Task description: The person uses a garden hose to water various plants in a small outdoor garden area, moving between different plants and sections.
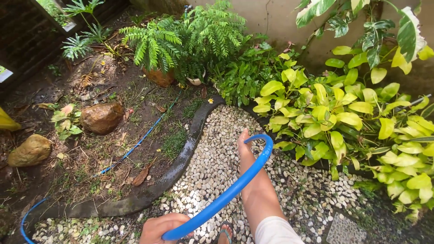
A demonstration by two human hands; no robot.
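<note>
both hands grip a curved blue plastic hose [235, 187]: left hand [162, 227] low, right hand [244, 143] forward, above a white pebble path [212, 158] beside damp soil [90, 149].

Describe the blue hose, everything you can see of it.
The blue hose is a smooth, bright blue tube, seemingly flexible plastic. It arcs from the left hand, closed around it at the bottom of the view, up to the right hand, which grips its far end over the white pebble path. No water shows at the tip. More blue hose lies across the soil bed and curls at the lower left edge; whether it is the same hose cannot be told.
</note>
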